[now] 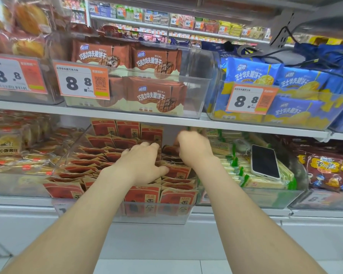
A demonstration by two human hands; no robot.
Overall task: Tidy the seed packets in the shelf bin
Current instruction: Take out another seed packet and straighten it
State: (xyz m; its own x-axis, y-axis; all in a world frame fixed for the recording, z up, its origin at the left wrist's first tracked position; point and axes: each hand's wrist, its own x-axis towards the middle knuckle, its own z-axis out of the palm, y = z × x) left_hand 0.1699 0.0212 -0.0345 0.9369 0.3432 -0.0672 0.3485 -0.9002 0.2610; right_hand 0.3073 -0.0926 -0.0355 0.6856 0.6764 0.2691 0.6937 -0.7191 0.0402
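Reaching with both hands into the clear shelf bin [152, 214] on the lower shelf, in among the red-and-tan seed packets [99, 165] that fill it. Pressing the left hand [145, 163] flat on the middle rows, with fingers spread and fairly straight and the thumb against a packet nearer the front. Curling the right hand [194, 147] down into the right-hand column towards the back; too blurred to tell whether pinching a packet or only nudging the row.

Looks about midway, judging by how things lie. Showing upright, face-forward packets along the front at centre and right, plus three more standing at the very back. Leaving the left column slumped, overlapping and tipped at odd angles, and the middle rows under the hands leaning rather than squared. Probably calls for standing that left side up and evening the rows from front to back.
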